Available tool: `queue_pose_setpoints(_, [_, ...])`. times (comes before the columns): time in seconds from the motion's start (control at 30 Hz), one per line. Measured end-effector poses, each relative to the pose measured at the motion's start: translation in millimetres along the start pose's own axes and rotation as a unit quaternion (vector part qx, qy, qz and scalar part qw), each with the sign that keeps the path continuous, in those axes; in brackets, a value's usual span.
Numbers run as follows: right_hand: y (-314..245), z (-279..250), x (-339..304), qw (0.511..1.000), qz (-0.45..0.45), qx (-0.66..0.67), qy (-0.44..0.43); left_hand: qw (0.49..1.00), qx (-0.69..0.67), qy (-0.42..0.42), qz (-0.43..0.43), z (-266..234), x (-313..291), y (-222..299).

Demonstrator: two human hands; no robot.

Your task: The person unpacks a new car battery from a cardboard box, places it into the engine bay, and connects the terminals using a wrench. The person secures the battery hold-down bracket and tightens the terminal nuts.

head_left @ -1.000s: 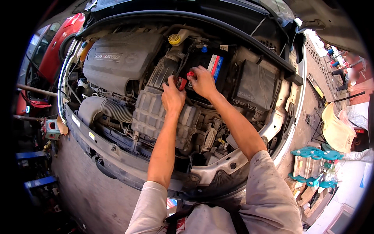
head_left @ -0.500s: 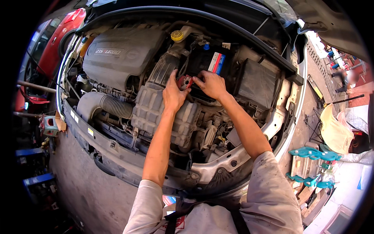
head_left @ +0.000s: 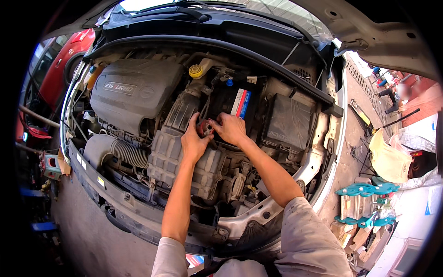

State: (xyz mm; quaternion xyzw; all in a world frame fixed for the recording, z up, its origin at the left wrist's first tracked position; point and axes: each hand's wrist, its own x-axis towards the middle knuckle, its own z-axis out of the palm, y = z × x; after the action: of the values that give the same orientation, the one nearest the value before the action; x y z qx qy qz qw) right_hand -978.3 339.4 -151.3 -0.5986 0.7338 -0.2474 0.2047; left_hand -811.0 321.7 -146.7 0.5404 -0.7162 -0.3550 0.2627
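Observation:
My left hand [head_left: 196, 141] is closed around a red battery terminal clamp [head_left: 204, 128], its thumb and fingers on either side. From the right, my right hand [head_left: 230, 128] pinches at the same red piece with thumb and fingertips; the exact contact is partly hidden. The clamp is at the near left corner of a black car battery [head_left: 221, 102], which carries a red, white and blue label [head_left: 241, 104]. Under my left wrist lies a ribbed grey plastic housing [head_left: 173, 154]. A blue cap [head_left: 229, 82] shows at the battery's far side.
A grey engine cover [head_left: 134, 92] lies left, beside a yellow reservoir cap [head_left: 195, 71]. A black fuse box [head_left: 287, 122] sits right of the battery. The front crossmember [head_left: 134, 198] runs between me and the engine. Far right are another person [head_left: 392, 99] and teal-edged shelving [head_left: 364, 189].
The whole view has shifted, so the engine bay sits lower and slightly left in the picture. Both hands stay at the red clamp, with only small finger movement.

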Motion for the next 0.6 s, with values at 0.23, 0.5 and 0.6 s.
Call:
queue_pose_setpoints(0.23, [11, -1, 2, 0.999, 0.011, 0.039, 0.007, 0.999, 0.026, -0.039, -0.01, -9, 6, -1])
queue_pose_setpoints(0.5, [13, 4, 3, 0.999, -0.004, 0.037, 0.015, 0.988, 0.132, -0.072, 0.013, -1, 16, -7])
queue_pose_setpoints(0.6, [13, 5, 3, 0.999, -0.003, 0.034, 0.024, 0.992, 0.124, -0.035, 0.007, 5, 13, -3])
